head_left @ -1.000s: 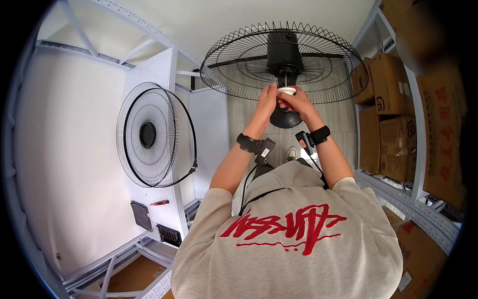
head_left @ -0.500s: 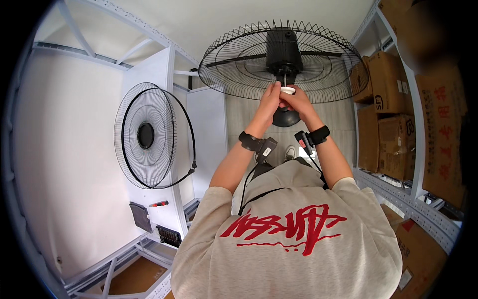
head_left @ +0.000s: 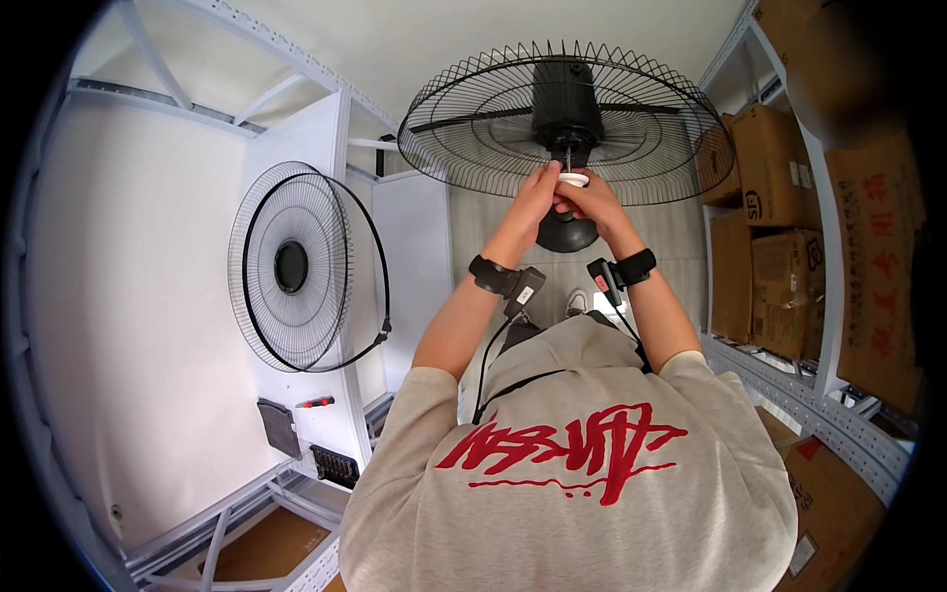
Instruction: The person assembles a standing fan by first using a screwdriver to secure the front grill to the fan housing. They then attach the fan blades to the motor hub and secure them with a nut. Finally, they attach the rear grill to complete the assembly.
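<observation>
Both bare hands meet at one work point. The left hand (head_left: pixel 536 193) has its fingers together, clamped on the left side of a small white, round, rimmed part (head_left: pixel 573 180). The right hand (head_left: pixel 594 200) has its fingers curled and clamped on the right and near sides of the same part; the exact fingertip contact is hidden.

The white part sits between the two sets of fingers, rim upward. Just beyond the fingers is a thin, bare metal shaft (head_left: pixel 568 156) below a black, boxy motor housing (head_left: pixel 567 104). Whether the part touches the shaft cannot be told. A wide, round, black wire grille (head_left: pixel 651 148) surrounds the housing and spreads to both sides beyond the fingers. A black, rounded base (head_left: pixel 566 235) shows just below the fingers, between the forearms.

Well to the left of the fingers, a second round, black wire grille (head_left: pixel 326 237) with a dark central disc stands beside a thin black hoop (head_left: pixel 383 271) at a white panel (head_left: pixel 321 434). A red-and-black hand tool (head_left: pixel 316 403) lies on that panel, nearer the person than the fingers. Brown cardboard boxes (head_left: pixel 774 163) stand on shelving well to the right of the fingers.
</observation>
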A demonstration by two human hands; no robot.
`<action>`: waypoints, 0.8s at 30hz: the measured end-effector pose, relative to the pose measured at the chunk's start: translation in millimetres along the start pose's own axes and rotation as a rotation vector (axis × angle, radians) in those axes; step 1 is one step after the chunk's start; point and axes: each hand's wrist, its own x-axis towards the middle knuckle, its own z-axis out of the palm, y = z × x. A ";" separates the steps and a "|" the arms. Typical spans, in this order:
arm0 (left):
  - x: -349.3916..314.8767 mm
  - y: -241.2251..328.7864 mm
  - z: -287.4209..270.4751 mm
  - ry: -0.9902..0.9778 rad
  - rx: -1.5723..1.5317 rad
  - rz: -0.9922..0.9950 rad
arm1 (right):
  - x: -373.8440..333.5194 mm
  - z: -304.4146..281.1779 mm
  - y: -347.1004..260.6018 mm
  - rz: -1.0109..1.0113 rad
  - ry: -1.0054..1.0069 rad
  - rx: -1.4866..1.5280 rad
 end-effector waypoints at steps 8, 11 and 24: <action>-5.4 15.2 -10.7 0.100 0.119 0.161 | -2.8 0.0 -5.4 0.023 0.001 -0.044; 2.6 2.3 -8.8 0.076 0.089 0.077 | 0.9 2.2 -2.0 0.018 -0.016 -0.002; -9.4 23.3 -2.8 0.152 0.162 0.134 | -1.3 -0.5 -4.2 0.011 -0.025 0.022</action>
